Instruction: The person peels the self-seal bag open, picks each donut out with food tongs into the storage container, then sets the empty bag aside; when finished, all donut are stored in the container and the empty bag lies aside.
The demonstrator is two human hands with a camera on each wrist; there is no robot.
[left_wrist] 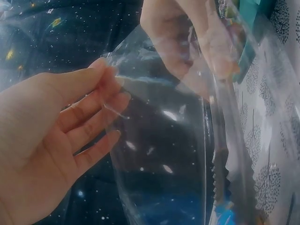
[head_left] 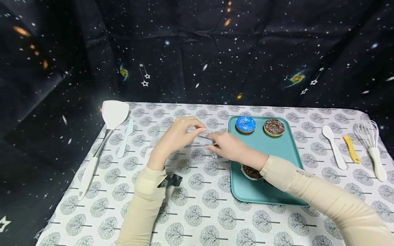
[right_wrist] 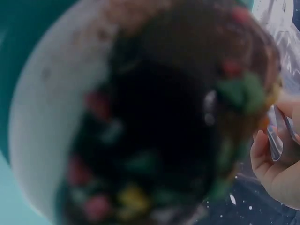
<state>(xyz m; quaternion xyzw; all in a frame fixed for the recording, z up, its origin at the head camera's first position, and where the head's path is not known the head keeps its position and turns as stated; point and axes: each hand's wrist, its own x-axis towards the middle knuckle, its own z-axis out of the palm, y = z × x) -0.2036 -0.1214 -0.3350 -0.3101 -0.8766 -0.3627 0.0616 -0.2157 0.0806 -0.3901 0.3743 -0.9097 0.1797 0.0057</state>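
Observation:
My left hand (head_left: 180, 133) pinches the edge of a clear plastic bag (left_wrist: 159, 126) between thumb and index finger, its other fingers loosely extended. Facing it, my right hand (head_left: 227, 146) pinches the opposite side of the bag, which stretches between both hands with a crimped, saw-toothed edge. Beneath my right wrist, a chocolate doughnut (head_left: 250, 172) with a white base sits partly hidden on the teal tray (head_left: 264, 194). In the right wrist view this sprinkled doughnut (right_wrist: 140, 173) looms large and blurred, while a hand (right_wrist: 281, 178) with a fold of film shows at the right edge.
At the tray's far end lie a blue-iced doughnut (head_left: 245, 124) and a brown-iced doughnut (head_left: 274, 127). To the left are a white spatula (head_left: 114, 114) and a pale plastic knife (head_left: 125, 138). A white spoon (head_left: 335, 147), yellow utensil (head_left: 351, 148) and whisk (head_left: 373, 153) lie right.

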